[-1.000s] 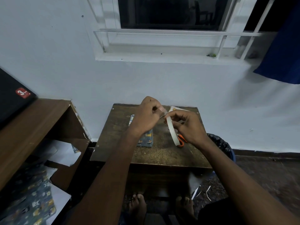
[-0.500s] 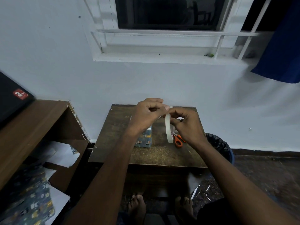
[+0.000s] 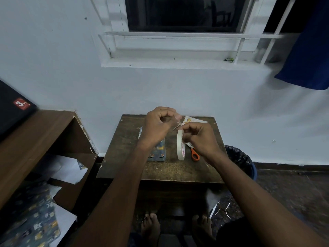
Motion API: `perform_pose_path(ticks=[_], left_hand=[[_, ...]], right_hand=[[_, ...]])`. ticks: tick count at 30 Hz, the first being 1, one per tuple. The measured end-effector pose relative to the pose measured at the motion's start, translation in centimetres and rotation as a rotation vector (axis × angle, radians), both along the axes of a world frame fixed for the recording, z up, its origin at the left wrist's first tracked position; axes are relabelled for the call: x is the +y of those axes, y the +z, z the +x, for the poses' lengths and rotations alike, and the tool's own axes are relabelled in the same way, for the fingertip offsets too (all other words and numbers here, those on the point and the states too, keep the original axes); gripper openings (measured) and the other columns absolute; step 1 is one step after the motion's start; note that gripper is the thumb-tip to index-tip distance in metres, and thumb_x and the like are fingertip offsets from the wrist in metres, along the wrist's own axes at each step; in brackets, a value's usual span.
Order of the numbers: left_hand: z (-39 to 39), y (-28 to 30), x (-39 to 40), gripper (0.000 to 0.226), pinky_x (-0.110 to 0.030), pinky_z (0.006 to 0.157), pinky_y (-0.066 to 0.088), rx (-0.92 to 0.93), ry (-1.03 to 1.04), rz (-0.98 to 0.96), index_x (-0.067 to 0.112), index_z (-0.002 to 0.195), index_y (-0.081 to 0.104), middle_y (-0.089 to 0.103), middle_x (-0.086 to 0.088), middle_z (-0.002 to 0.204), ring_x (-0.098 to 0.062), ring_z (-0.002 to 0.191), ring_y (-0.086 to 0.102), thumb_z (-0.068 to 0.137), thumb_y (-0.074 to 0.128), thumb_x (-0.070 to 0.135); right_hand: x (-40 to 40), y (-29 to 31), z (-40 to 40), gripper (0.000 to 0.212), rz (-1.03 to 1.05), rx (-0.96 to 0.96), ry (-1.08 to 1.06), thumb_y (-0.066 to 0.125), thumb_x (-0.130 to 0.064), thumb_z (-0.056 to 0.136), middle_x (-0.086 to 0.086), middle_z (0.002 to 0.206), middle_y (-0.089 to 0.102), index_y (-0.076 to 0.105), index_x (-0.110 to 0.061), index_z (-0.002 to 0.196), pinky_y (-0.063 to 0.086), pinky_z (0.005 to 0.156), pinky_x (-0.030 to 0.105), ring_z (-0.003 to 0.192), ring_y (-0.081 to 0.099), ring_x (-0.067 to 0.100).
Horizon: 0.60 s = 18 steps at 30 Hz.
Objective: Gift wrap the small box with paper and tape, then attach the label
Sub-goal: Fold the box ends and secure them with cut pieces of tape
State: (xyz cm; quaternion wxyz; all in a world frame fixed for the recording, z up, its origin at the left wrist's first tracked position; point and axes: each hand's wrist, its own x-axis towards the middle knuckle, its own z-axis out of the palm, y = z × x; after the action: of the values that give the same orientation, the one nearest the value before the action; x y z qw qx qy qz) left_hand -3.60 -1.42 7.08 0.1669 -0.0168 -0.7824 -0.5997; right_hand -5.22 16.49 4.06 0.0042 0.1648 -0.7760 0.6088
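A small wooden table [image 3: 160, 170] stands against the wall, and the wrapped box [image 3: 157, 152] lies on it beneath the left forearm, with orange-handled scissors [image 3: 195, 155] just right of it. Above the table the right hand [image 3: 199, 138] grips the tape roll [image 3: 180, 147] on edge, fingers curled round its top. The left hand [image 3: 158, 125] pinches the clear tape end [image 3: 178, 120] between thumb and fingertips.

A red sticker [image 3: 21, 104] on the black object [image 3: 12, 111] lying on the wooden shelf unit at left bears a large white "3"; the smaller print beside and below it is too small to read. The tape roll [image 3: 180, 146] carries pink lettering on its inner core, blurred and not legible.
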Motion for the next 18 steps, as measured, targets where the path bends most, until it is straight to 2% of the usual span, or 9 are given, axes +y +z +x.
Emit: perform_pose_path(ticks=[4,7,11,18], left_hand=[[0.6,0.7,-0.4,0.018,-0.01,0.087,0.052,-0.041,-0.17,-0.083,0.014,0.103,0.081,0.08,0.009,0.107,-0.001,0.103,0.073,0.086,0.087,0.015],[0.8,0.8,-0.5,0.026,-0.018,0.09,0.052,-0.067,-0.207,-0.154,0.018,0.105,0.078,0.081,0.008,0.102,-0.004,0.102,0.074,0.082,0.091,0.016],[1.1,0.9,-0.5,0.028,-0.017,0.088,0.048,-0.058,-0.181,-0.169,0.019,0.108,0.078,0.081,0.004,0.089,-0.004,0.094,0.076,0.082,0.09,0.015],[1.4,0.9,-0.2,0.028,-0.013,0.085,0.045,-0.054,-0.168,-0.215,0.021,0.108,0.077,0.081,0.007,0.089,0.0,0.094,0.075,0.083,0.089,0.014]], right_hand=[[0.0,-0.4,-0.5,0.031,0.018,0.019,-0.046,0.071,0.012,0.087,-0.002,0.092,0.081,0.083,-0.014,0.099,0.063,0.087,0.047,0.09,0.077,0.019],[0.3,-0.6,-0.7,0.029,0.016,0.019,-0.036,0.072,0.011,0.087,0.0,0.093,0.081,0.083,-0.013,0.099,0.063,0.088,0.046,0.091,0.077,0.02],[0.2,-0.6,-0.5,0.033,-0.024,-0.034,0.003,0.07,0.011,0.088,0.002,0.099,0.081,0.08,-0.01,0.11,0.062,0.09,0.039,0.097,0.077,0.019],[0.1,-0.9,-0.6,0.034,-0.006,-0.063,-0.001,0.069,0.011,0.089,0.001,0.1,0.081,0.079,-0.01,0.114,0.062,0.093,0.04,0.099,0.077,0.016]])
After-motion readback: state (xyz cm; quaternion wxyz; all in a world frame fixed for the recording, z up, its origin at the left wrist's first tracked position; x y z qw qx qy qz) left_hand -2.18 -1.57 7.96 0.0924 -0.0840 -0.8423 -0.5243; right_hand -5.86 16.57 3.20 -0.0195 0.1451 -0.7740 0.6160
